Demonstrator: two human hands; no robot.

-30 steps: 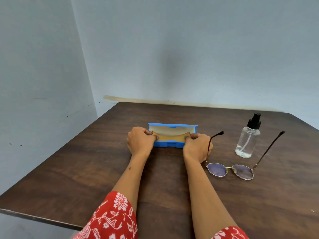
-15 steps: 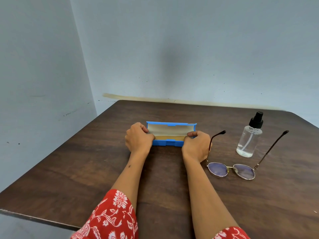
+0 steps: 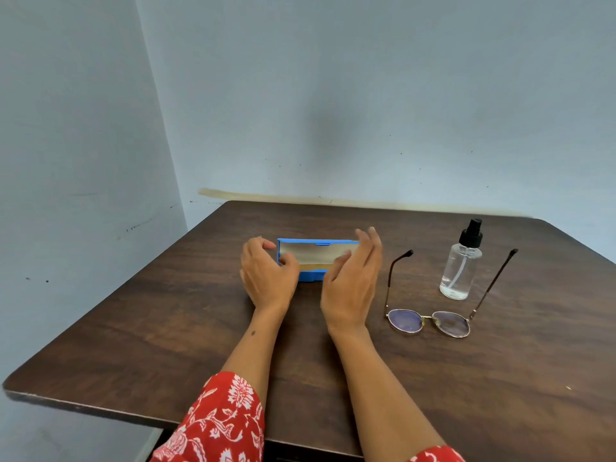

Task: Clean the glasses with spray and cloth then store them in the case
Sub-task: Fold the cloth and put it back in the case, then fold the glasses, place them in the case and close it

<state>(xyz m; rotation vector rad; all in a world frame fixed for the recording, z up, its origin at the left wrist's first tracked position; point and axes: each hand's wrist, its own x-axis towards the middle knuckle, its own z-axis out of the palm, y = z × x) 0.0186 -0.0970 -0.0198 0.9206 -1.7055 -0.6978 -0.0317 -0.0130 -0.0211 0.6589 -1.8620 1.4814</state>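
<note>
Open case [image 3: 316, 258] lies crosswise; glasses [image 3: 430, 321] temples point away from person

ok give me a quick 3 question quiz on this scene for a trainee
1. True or false: the glasses lie folded inside the blue case.
2. Which hand is nearer the glasses: A) left hand B) right hand?
3. Fill in: the spray bottle stands between the glasses' two open ____.

Key:
1. False; they lie on the table with arms open, and the case stands open.
2. B.
3. arms.
</note>
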